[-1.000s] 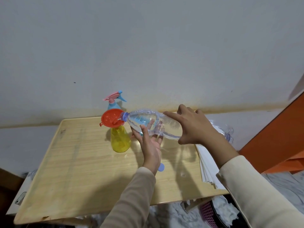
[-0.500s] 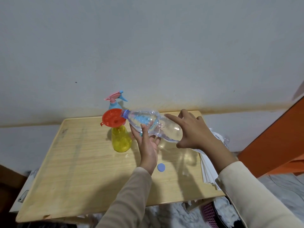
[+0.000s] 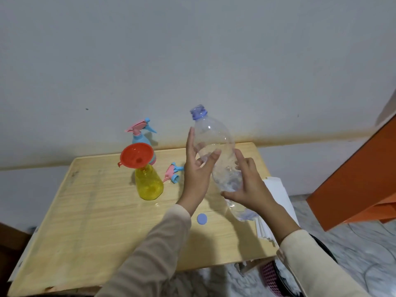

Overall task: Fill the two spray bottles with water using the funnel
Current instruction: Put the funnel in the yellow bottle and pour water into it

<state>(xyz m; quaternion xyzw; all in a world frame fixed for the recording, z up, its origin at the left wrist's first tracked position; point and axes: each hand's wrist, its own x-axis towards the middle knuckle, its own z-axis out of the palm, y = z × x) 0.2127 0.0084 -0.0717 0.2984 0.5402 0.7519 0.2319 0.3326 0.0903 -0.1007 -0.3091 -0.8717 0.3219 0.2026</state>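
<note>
A yellow spray bottle (image 3: 149,185) stands on the wooden table (image 3: 90,221) with an orange funnel (image 3: 136,155) in its neck. Its pink-and-blue spray head (image 3: 172,173) lies loose to its right. Behind it stands a blue spray bottle (image 3: 139,136) with its head on. A clear water bottle (image 3: 214,146) is held nearly upright, open mouth up, with little water left in it. My right hand (image 3: 250,185) grips its lower half. My left hand (image 3: 197,168) rests against its left side with straight fingers. The bottle's blue cap (image 3: 202,218) lies on the table below.
White sheets (image 3: 276,189) hang over the table's right edge. An orange panel (image 3: 360,174) stands to the right. A pink basket (image 3: 272,277) sits on the floor under the near right corner. The wall runs close behind the table.
The water bottle has swung up from lying tipped into the funnel to nearly upright, away from the funnel. Both hands moved with it; the loose spray head is now uncovered.
</note>
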